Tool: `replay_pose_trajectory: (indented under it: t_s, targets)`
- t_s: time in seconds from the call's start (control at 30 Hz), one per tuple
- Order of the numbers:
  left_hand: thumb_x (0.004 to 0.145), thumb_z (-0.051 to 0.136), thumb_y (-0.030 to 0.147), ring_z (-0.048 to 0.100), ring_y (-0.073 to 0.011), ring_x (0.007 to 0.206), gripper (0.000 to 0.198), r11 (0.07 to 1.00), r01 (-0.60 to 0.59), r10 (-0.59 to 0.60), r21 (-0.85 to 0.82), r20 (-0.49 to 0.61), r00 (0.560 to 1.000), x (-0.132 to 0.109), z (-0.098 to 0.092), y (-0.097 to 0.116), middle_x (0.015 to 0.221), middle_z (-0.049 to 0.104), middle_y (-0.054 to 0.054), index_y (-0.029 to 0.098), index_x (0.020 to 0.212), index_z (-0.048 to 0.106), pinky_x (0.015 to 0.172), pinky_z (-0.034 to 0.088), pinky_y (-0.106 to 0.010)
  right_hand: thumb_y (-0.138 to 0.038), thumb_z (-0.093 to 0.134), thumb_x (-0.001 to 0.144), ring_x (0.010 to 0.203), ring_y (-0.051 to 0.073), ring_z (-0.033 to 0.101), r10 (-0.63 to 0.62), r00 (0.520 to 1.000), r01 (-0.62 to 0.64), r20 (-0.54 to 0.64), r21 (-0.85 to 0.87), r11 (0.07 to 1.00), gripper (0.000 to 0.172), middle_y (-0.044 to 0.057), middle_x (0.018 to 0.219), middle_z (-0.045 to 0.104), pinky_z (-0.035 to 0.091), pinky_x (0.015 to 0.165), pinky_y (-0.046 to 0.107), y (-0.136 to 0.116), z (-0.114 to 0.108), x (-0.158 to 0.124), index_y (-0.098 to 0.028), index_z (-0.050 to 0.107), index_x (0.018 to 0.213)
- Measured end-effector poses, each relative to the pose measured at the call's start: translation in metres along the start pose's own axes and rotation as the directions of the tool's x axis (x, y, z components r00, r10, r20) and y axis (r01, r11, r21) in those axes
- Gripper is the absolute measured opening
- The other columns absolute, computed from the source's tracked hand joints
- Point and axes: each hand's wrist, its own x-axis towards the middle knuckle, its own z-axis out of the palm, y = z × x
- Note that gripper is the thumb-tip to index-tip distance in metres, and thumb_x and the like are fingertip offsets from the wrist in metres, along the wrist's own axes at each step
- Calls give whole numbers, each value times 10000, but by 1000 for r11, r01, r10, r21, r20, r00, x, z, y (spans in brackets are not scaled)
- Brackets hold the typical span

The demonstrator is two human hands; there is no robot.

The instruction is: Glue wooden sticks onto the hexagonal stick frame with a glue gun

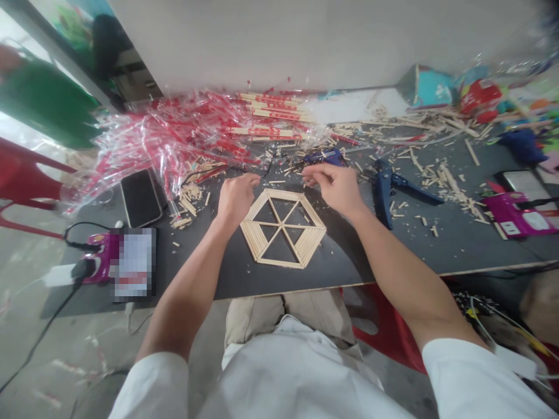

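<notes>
A hexagonal frame of pale wooden sticks (262,246), with spokes meeting at its centre, lies flat on the dark table (340,256). Beyond its upper left edge is my left hand (238,198), its fingers curled together; anything between the fingertips is too small to make out. My right hand (334,186) is above the table past the frame's upper right side, thumb and fingertips pinched close, and what they hold, if anything, cannot be seen. A blue glue gun (325,157) lies just beyond my right hand. Blue-handled cutters (383,195) rest to its right.
Red and clear wrappers (174,134) and packed sticks (273,113) are heaped at the back left. A black phone (140,199) and purple power sockets (102,256) sit at the left. Stick scraps (454,186) litter the right side, near another purple socket (517,214).
</notes>
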Motion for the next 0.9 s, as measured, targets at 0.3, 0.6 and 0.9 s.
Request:
replay_pose_trajectory:
  t_s: [0.3, 0.6, 0.9]
  targets:
    - [1033, 628, 395, 702, -194, 765, 317, 994, 5, -3, 112, -18, 1000, -2, 2, 5, 828, 795, -67, 169, 899, 806, 767, 499, -297, -373, 807, 863, 642, 193, 753, 29, 1000, -29, 10, 104, 994, 165, 36, 756, 787, 664, 647, 354, -5, 3, -1, -220, 752, 893]
    - [1077, 509, 273, 670, -253, 1248, 318, 933, -354, 344, 71, 125, 931, -5, 5, 4, 1335, 729, -127, 173, 1271, 740, 1101, 524, -397, -382, 564, 1030, 794, 200, 790, -68, 996, 67, 54, 15, 998, 254, 51, 916, 825, 682, 829, 404, -3, 1, -2, -247, 773, 979]
    - [1077, 597, 376, 690, -286, 1171, 281, 863, -477, 423, 167, 280, 862, -7, 3, 6, 1189, 770, -135, 174, 1205, 746, 1057, 531, -419, -298, 816, 824, 742, 218, 747, -70, 998, 69, -3, -135, 988, 54, 19, 843, 819, 636, 797, 409, -10, -1, 0, -254, 786, 814]
